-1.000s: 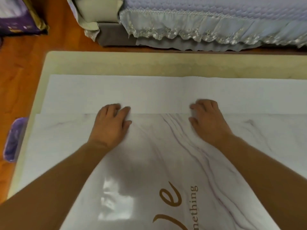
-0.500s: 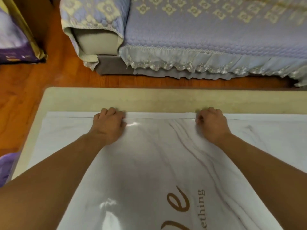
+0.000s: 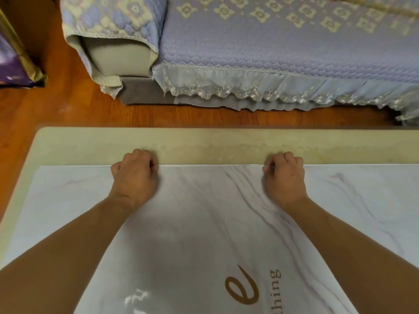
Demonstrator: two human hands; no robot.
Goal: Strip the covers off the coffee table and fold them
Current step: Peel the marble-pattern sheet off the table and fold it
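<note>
A glossy white cover (image 3: 204, 211) with grey marble veins and gold lettering lies folded on the beige coffee table (image 3: 204, 141). Its far edge runs straight across, a hand's width short of the table's far rim. My left hand (image 3: 133, 175) grips that far edge left of the middle, fingers curled over it. My right hand (image 3: 284, 175) grips the same edge right of the middle, with its fingers curled too. The plain white underside seen before is hidden under the top layer.
A sofa (image 3: 272, 53) with a lilac quilted cover and lace trim stands just beyond the table. A strip of orange wood floor (image 3: 68, 105) separates them. A purple and gold box (image 3: 13, 62) sits at the far left.
Both hands have pushed the cover's folded edge away from me until it meets the far edge, covering the plain white underside. The fingers went from flat to curled.
</note>
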